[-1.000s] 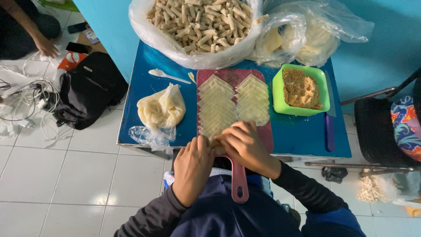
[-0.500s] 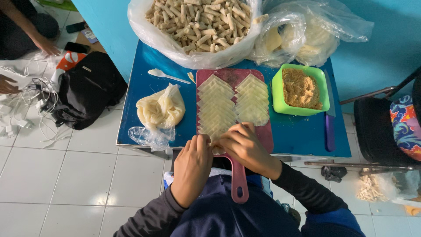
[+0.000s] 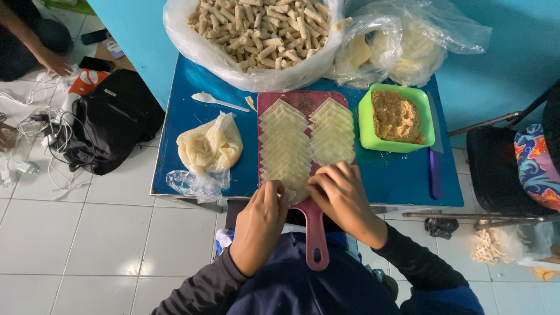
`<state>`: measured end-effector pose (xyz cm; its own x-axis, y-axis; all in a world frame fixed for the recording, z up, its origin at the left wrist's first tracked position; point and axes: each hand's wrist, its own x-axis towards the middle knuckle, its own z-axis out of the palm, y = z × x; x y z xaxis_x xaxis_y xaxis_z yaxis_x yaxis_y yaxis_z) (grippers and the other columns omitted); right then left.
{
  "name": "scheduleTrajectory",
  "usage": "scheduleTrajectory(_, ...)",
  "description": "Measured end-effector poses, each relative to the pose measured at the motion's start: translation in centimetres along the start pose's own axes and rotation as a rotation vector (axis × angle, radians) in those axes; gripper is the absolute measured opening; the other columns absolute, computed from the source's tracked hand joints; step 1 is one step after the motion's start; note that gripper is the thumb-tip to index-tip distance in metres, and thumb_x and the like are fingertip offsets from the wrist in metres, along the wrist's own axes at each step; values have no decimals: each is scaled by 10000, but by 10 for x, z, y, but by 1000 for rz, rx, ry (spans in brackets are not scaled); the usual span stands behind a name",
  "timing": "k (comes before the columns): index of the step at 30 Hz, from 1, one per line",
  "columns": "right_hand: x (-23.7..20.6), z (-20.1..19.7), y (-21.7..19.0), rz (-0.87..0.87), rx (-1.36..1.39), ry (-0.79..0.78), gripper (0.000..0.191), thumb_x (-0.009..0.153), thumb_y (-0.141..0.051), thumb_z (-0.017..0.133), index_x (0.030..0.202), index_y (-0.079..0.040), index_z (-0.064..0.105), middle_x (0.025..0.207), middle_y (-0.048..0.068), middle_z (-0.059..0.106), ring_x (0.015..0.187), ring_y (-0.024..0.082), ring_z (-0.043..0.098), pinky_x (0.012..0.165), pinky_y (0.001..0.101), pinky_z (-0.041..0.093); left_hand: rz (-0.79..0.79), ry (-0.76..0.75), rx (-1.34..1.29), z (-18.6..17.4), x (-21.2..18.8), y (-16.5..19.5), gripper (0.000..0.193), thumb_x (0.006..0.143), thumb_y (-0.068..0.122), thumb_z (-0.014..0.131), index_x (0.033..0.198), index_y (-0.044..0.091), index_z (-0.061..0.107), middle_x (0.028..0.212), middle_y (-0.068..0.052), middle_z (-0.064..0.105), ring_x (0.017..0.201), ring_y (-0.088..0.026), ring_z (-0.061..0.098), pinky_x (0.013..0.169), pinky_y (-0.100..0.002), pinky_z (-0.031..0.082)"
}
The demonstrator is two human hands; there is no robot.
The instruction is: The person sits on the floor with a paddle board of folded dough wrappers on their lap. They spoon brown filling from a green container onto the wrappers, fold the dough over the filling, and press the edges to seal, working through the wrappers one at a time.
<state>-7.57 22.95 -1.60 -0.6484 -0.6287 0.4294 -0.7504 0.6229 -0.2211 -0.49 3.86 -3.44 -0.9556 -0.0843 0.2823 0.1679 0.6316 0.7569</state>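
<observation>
Wrappers (image 3: 306,137) lie in two shingled rows on the red board (image 3: 315,233) on the blue worktop (image 3: 402,175), and both hands, left (image 3: 259,224) and right (image 3: 344,198), pinch the nearest wrapper at the board's near end, apparently mid-fold, calling for a light touch.

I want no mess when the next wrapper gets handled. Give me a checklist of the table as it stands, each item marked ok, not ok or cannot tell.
1. Pale square wrappers in two overlapping rows on the dark red plastic cutting board: ok.
2. Left hand and right hand both at the board's near end: ok.
3. Green square bowl of brown crumbly filling beside the board: ok.
4. Purple-handled knife apart from both hands: ok.
5. Wrapper gripped between fingers: cannot tell.
6. Board handle overhangs the blue table edge: not ok.
</observation>
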Motion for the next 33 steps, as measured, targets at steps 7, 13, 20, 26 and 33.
scheduleTrajectory(7,0,5,-2,105,80,-78,176,821,-156,798,904,-100,653,928,13,624,932,247,571,837,399,423,158,40,195,1,0,-1,194,881,132,695,1018,64,577,897,-72,633,859,-257,655,680,-379,539)
scheduleTrajectory(13,0,1,-5,101,123,-52,174,838,-127,786,925,-103,637,872,7,649,886,231,595,837,394,426,189,25,241,1,0,-3,229,845,158,715,991,58,570,893,-73,601,859,-265,623,742,-371,524)
scheduleTrajectory(20,0,7,-12,156,387,-41,292,848,-76,782,1076,-73,601,926,13,698,920,222,654,868,381,454,182,32,252,3,0,-9,257,825,167,726,993,59,564,900,-74,595,866,-271,619,738,-380,522)
scheduleTrajectory(26,-9,19,-16,45,310,14,287,868,-48,778,1107,-94,626,992,58,697,965,275,665,880,385,483,177,14,225,3,-1,-14,273,829,187,730,1015,70,568,910,-73,596,873,-272,617,747,-381,525)
scheduleTrajectory(33,-14,27,-13,113,452,48,458,810,-7,817,1182,-20,550,1068,130,622,951,265,693,833,353,550,183,8,225,2,-2,-15,268,837,188,724,1026,72,573,916,-70,600,885,-273,620,759,-380,527)
